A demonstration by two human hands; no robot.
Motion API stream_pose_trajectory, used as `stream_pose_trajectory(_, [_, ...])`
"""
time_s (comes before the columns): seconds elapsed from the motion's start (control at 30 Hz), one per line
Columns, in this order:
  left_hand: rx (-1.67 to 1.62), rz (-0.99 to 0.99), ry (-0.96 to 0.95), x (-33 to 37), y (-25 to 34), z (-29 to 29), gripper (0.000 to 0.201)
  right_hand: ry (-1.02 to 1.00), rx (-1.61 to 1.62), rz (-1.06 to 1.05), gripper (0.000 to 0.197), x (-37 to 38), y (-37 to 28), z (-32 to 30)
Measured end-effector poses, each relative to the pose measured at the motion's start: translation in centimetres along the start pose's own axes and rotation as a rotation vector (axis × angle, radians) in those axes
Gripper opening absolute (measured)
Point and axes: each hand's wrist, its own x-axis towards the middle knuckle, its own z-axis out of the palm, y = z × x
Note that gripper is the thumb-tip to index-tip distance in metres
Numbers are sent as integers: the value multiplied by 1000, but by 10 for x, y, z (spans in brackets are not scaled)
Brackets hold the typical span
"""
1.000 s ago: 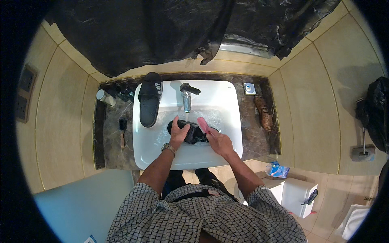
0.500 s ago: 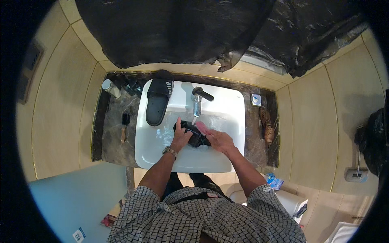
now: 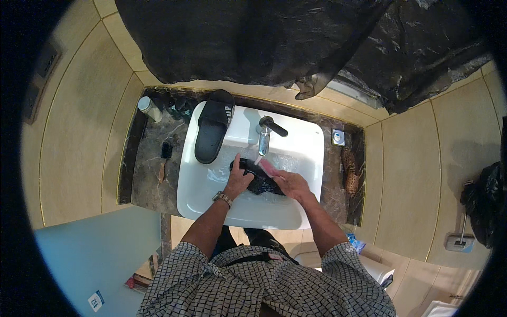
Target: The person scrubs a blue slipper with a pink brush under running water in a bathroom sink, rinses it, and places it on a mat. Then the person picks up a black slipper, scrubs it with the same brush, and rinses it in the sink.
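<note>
In the white sink lies a wet black slide sandal, partly under the running water. My left hand grips its left end, thumb and fingers around the edge. A pink brush is in my right hand, pressed against the sandal's upper right side; the fingers hide much of its handle. Water falls from the chrome faucet just above the brush. Another black slide sandal rests across the sink's back left corner.
Left on the dark marble counter are a wooden-handled brush and a white-capped bottle. To the right lie a small square box and a brown patterned object. Black plastic sheeting hangs at the back.
The sandal in the sink has turned slightly and sits a little further right. The brush and my right hand have shifted slightly right and down. The whole view has tilted a little.
</note>
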Motion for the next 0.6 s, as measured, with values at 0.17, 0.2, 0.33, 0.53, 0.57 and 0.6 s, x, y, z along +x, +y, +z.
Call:
stream_pose_trajectory(0.17, [191, 77, 59, 8, -31, -2, 95, -15, 29, -79, 41, 22, -17, 19])
stream_pose_trajectory(0.2, [193, 87, 63, 9, -33, -5, 96, -6, 43, -95, 41, 27, -26, 21])
stream_pose_trajectory(0.33, [136, 34, -4, 1, -11, -11, 99, -45, 43, -162, 44, 27, -17, 12])
stream_pose_trajectory(0.53, [50, 37, -37, -1, -18, -7, 97, 101, 25, -312, 39, 16, 78, 23])
stream_pose_trajectory(0.57, [76, 53, -20, 0, -19, -8, 96, 107, 5, -317, 39, 16, 64, 22])
stream_pose_trajectory(0.6, [118, 74, -15, 1, -20, -9, 95, 113, -16, -322, 39, 19, 45, 23])
